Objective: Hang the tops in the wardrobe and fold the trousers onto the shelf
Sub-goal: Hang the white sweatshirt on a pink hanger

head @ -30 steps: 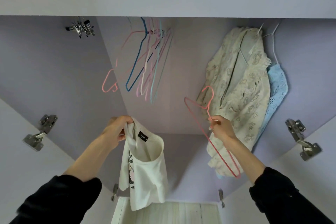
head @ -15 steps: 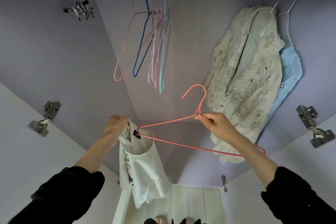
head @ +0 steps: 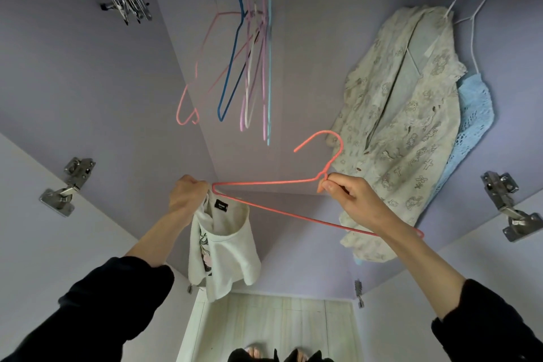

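At the front of the open wardrobe (head: 88, 73), a white printed top (head: 223, 247) is held up by its collar, bunched in the curled fingers of the left hand (head: 188, 194). A coral wire hanger (head: 264, 184) is pinched at its neck, just below the hook, by the right hand (head: 349, 200). The hanger's left shoulder tip is placed at the neck opening of the top, touching or just inside it; which cannot be told. The step in hand is judged to be threading the hanger into the top. The next move is expected to require the tip to be fed through the neck and the second shoulder seated, before the hook is carried up to the rail. Inside the wardrobe, a group of empty coloured hangers (head: 249, 67) is suspended at centre, metal clip hangers (head: 129, 6) at upper left, and a cream embroidered shirt (head: 405, 126) over a blue lace garment (head: 473, 114) at right. No trousers are visible.
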Available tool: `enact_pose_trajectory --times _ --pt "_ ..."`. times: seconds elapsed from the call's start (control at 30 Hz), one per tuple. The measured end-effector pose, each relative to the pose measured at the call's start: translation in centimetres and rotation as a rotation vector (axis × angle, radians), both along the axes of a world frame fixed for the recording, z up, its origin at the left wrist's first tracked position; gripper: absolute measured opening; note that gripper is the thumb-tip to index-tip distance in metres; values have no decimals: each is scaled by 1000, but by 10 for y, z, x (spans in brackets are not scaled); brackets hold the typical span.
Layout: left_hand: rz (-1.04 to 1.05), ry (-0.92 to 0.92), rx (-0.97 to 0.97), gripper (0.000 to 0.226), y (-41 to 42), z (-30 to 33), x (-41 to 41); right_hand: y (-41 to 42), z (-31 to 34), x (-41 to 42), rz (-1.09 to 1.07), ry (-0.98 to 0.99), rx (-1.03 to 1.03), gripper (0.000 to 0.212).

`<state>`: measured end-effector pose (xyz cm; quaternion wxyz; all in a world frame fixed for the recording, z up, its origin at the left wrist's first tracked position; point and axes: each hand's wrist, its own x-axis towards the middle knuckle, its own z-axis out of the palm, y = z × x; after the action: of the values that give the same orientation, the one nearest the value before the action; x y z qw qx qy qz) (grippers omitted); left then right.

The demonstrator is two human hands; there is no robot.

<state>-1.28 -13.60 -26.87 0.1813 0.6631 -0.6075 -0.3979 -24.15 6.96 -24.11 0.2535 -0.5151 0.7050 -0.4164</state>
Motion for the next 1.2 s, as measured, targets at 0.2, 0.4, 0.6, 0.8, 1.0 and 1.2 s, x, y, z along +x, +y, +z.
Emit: enact_pose_trajectory --times 0.2,0.4,0.6,0.8,1.0,1.2 --pt "-42 64 -4 10 1 6 -9 -1 4 4 6 54 23 26" --pt "-231 8 -81 16 22 30 -27 -10 2 14 -4 142 15 22" --pt "-592 106 -230 16 61 68 -55 -31 6 38 -13 148 -92 26" --pt "-920 -225 -732 24 61 81 -50 -27 13 42 -131 -25 -235 23" --pt "-870 -73 -752 22 56 79 -52 -26 31 37 -262 327 -477 11" --pt "-809 7 -814 16 49 83 -48 -1 2 36 -7 498 -119 21"
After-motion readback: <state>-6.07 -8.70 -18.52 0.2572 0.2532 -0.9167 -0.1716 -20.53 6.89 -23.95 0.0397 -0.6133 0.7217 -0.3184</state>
